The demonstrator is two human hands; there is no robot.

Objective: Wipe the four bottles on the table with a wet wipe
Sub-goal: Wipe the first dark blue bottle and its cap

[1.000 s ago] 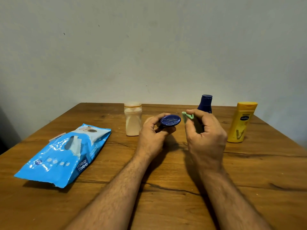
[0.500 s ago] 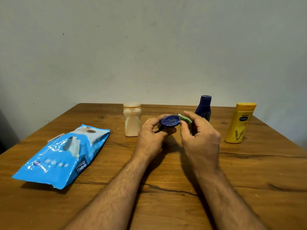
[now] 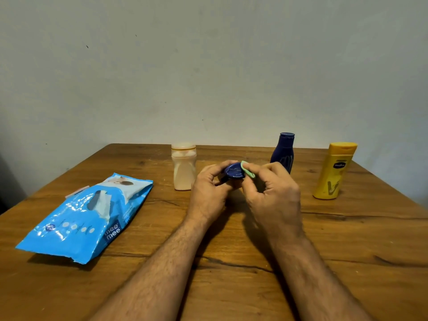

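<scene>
Two hands meet over the middle of the wooden table (image 3: 347, 239). Your left hand (image 3: 208, 193) curls its fingers and thumb round a small dark blue bottle (image 3: 234, 171), tilted so that its round end faces you; the rest of it is hidden inside the grip. Your right hand (image 3: 273, 195) pinches a pale green wet wipe (image 3: 247, 169) between thumb and forefinger, and the folded edge of the wipe touches the right rim of that blue end.

Behind your hands three more bottles stand upright, well apart from each other. You have a cream-coloured bottle (image 3: 184, 166) just left of your left hand, a taller dark blue bottle (image 3: 283, 151) behind your right hand, partly covered by your knuckles, and a yellow Vaseline lotion bottle (image 3: 333, 170) further right, near the table's edge.

On your left lies a blue "mee mee" wet wipe pack (image 3: 85, 218), flat on the table, its flap open with a white wipe showing in the slot. A plain pale wall (image 3: 208, 66) rises behind the table.
</scene>
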